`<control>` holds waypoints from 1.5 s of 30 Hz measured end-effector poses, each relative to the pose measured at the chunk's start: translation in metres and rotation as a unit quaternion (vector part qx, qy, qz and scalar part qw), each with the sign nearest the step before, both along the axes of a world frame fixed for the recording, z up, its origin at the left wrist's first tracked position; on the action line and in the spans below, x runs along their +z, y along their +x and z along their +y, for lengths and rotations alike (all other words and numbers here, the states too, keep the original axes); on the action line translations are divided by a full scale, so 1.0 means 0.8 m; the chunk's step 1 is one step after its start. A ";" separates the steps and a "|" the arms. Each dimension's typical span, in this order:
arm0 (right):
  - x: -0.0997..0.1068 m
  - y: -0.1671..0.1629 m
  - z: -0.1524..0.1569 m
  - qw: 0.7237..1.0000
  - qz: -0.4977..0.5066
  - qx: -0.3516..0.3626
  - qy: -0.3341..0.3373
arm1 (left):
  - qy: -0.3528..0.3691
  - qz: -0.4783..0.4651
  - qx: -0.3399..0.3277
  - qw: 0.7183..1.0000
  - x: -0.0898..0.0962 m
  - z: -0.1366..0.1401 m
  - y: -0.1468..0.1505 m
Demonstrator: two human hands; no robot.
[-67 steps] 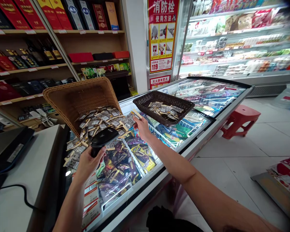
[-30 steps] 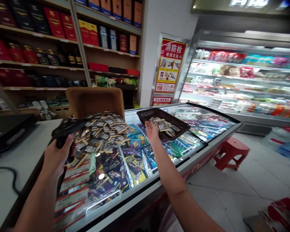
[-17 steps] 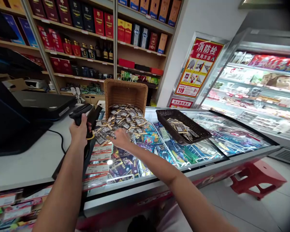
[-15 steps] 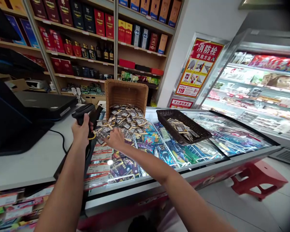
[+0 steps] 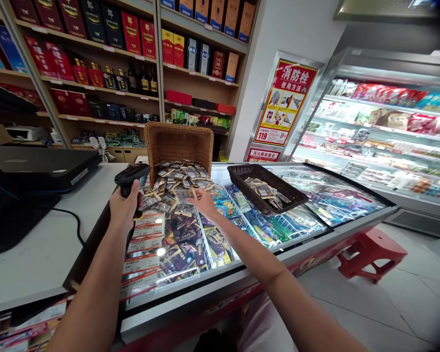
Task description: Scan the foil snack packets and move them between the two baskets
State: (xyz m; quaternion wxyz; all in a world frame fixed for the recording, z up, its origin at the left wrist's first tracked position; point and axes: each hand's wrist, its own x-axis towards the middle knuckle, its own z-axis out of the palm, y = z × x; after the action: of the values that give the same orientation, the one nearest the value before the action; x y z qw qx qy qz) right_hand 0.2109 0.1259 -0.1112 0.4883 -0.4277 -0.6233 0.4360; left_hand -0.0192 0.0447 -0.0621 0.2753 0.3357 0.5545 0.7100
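Observation:
My left hand [image 5: 124, 203] is wrapped round the handle of a black barcode scanner [image 5: 132, 173], its head turned toward the pile. Between the fingertips of my right hand [image 5: 204, 201] is a small flat packet [image 5: 185, 194] with a clear, printed face. It is lifted just above the front of a heap of similar packets [image 5: 183, 173]. The heap spills out of a tan wicker basket [image 5: 179, 134] lying on its side on the freezer's glass top. To the right, a dark brown woven tray [image 5: 238, 171] holds more of these packets.
The chest freezer [image 5: 216, 274] has price strips along its left side and bagged goods under the glass. A white counter [image 5: 33, 234] with black equipment stands at left. A red stool [image 5: 374, 252] is on the floor at right. Shelves of boxed bottles line the back.
My right hand has risen from the heap and moved right, with one packet now in its fingers. The scanner stays in my left hand. The whole view has shifted slightly.

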 end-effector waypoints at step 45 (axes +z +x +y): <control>-0.007 0.117 0.032 0.960 0.246 -0.125 -0.049 | -0.176 0.374 -0.243 0.877 -0.031 0.000 0.073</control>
State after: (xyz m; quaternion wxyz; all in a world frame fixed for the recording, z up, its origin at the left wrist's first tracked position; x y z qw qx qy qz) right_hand 0.3041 0.1513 -0.1165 0.6558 -0.4048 -0.4033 0.4934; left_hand 0.0391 0.0450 -0.0869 0.2658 0.6464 0.6331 0.3327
